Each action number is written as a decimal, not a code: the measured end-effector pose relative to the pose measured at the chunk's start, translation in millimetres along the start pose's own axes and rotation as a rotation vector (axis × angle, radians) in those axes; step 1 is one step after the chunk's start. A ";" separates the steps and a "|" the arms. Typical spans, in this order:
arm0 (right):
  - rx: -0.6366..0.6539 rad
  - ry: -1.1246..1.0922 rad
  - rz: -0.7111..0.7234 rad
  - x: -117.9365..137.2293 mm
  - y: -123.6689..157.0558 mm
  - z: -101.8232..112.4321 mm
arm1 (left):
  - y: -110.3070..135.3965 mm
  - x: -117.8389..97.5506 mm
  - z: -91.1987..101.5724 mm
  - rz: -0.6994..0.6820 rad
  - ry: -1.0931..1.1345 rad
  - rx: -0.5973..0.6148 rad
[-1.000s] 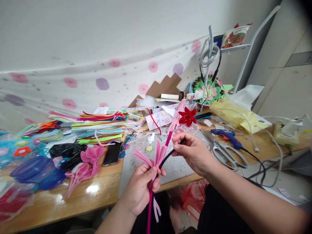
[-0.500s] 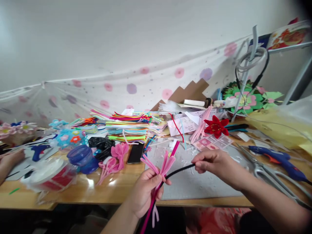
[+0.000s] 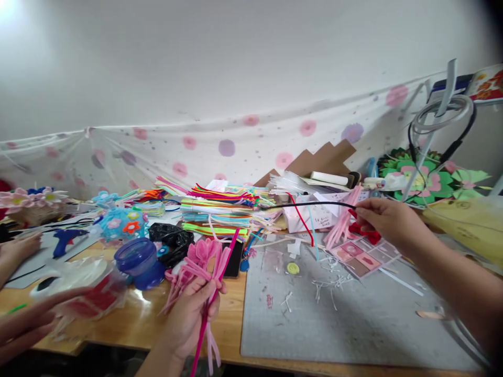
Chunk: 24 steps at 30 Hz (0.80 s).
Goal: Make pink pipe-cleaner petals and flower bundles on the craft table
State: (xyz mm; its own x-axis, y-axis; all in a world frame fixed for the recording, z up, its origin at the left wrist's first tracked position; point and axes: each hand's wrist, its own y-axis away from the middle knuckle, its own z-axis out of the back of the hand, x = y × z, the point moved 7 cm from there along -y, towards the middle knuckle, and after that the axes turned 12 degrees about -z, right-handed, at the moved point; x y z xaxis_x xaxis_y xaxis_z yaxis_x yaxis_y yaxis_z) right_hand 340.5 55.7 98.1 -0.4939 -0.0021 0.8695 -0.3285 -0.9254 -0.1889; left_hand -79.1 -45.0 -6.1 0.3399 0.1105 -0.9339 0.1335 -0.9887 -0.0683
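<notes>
My left hand (image 3: 196, 309) is closed around a bunch of pink pipe cleaners (image 3: 222, 264), with a magenta one (image 3: 231, 248) running through it and tails hanging below the fist. Between the fingertips of my right hand (image 3: 377, 217) is one end of a black pipe cleaner (image 3: 314, 203). It stretches out to the left, almost level, apart from the pink bunch. Just behind my left hand lie pink looped petals (image 3: 202, 254) on the table. Part of a red flower (image 3: 373, 236) shows beneath my right hand.
A grey cutting mat (image 3: 291, 330) carries white scraps and a pink palette (image 3: 353, 256). Stacked colourful pipe cleaners (image 3: 216, 217) lie behind. To the left are a blue jar (image 3: 137, 262), a wrapped roll (image 3: 86, 288), a glue gun (image 3: 65, 242) and another person's hands (image 3: 27, 327).
My right hand has drawn the black pipe cleaner away from the pink bunch, up and to the right. My left hand has shifted left. Another person's hand has come in at the lower left.
</notes>
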 end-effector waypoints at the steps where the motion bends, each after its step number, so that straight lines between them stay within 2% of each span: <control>1: 0.027 -0.112 -0.082 -5.3 -5.2 -4.8 | -3.3 -0.4 4.9 -0.010 0.008 -0.011; 4: 0.100 -0.265 -0.185 -4.9 -7.3 -32.9 | -12.6 -0.4 9.7 -0.028 0.037 -0.024; 11: 0.291 -0.436 -0.192 27.2 -2.4 -118.1 | -40.3 -5.5 -3.3 -0.042 0.108 -0.064; 16: 0.473 -0.511 -0.158 61.2 8.9 -176.3 | -66.1 -9.0 -16.2 -0.054 0.183 -0.068; 20: 0.532 -0.477 -0.134 84.3 18.2 -207.9 | -86.9 -9.3 -18.6 -0.101 0.240 -0.112; 24: 0.515 -0.421 -0.100 101.1 14.7 -223.9 | -95.0 -3.6 -16.7 -0.127 0.301 -0.143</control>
State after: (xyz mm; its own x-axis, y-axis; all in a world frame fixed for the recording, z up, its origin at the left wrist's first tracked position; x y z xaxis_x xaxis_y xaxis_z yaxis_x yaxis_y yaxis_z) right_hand 105.5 126.8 81.1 -0.0911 0.0419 0.9950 0.1209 -0.9913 0.0528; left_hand -77.4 50.3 9.7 0.5688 0.2777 -0.7742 0.3140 -0.9433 -0.1076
